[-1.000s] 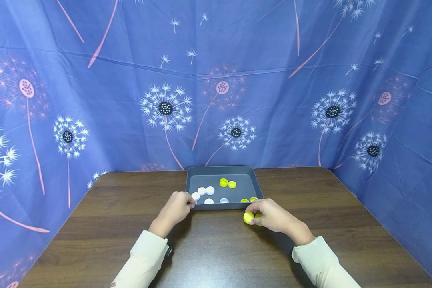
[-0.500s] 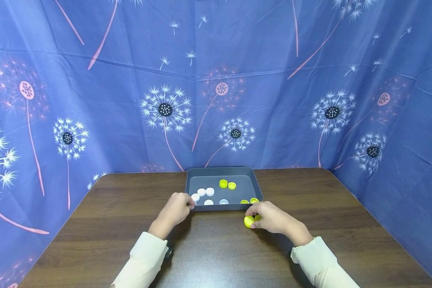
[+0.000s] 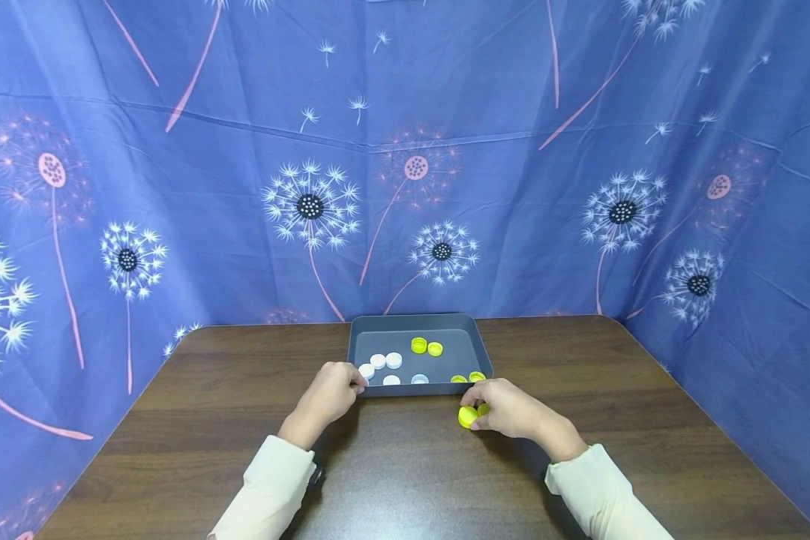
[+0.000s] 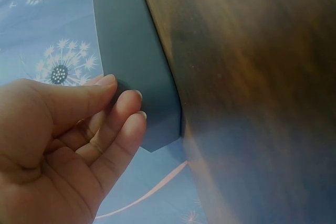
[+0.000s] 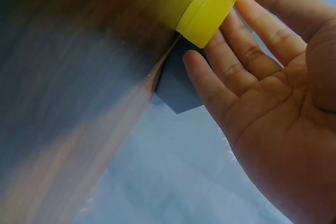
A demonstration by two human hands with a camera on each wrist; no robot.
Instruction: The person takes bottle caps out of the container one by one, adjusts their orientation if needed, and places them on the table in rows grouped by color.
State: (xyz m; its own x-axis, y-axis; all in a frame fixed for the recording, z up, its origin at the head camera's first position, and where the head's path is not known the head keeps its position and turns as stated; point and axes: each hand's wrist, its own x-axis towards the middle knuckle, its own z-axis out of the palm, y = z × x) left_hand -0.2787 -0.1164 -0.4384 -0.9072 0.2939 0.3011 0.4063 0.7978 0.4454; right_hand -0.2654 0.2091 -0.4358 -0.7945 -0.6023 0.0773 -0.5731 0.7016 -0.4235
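In the head view a dark grey tray (image 3: 412, 390) stands at the back of the wooden table. My left hand (image 3: 328, 391) pinches the rim at its near left corner; the left wrist view has the thumb (image 4: 105, 90) at the wall's top edge. My right hand (image 3: 509, 407) holds yellow bottle caps just in front of the near right corner. The front cap (image 3: 468, 417) lies between thumb and fingertips, with a second cap (image 3: 483, 409) partly hidden behind it. In the right wrist view the yellow caps (image 5: 203, 17) sit close to the table beside the fingers.
Inside the tray, several white caps (image 3: 394, 360) lie toward the left and several yellow caps (image 3: 419, 345) toward the right. A pale, bluish cap (image 3: 420, 379) is near the front wall. Behind the table (image 3: 405, 472) hangs a blue dandelion-print cloth (image 3: 513, 285).
The right hand has lowered slightly toward me with the yellow caps, mostly in the first half second. The left hand stays at the tray's corner.
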